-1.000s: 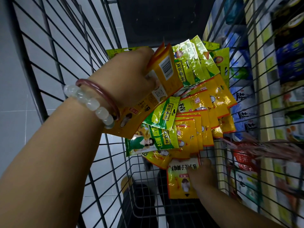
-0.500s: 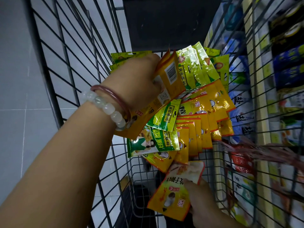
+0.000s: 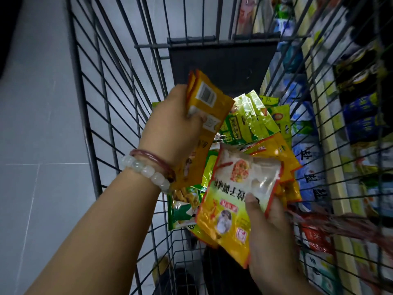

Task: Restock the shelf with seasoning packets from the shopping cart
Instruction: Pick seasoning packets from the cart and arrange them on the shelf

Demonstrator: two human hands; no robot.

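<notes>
Floor (image 3: pixel 38 145) is pale grey tile w/ thin grout lines, on the left. Store shelving (image 3: pixel 338 158) runs along the right, cream-edged tiers packed w/ blue, white & green bagged goods, blurred. Light is dim overall, some glare on shiny packaging.

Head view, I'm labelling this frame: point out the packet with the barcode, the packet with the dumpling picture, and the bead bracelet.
packet with the barcode (image 3: pixel 207 96), head view, on its barcode.
packet with the dumpling picture (image 3: pixel 238 188), head view, on its printed front.
bead bracelet (image 3: pixel 146 170), head view, on a pale bead.

Single head view, looking steeply down into wire cart (image 3: pixel 102 128), close on both hands
</notes>
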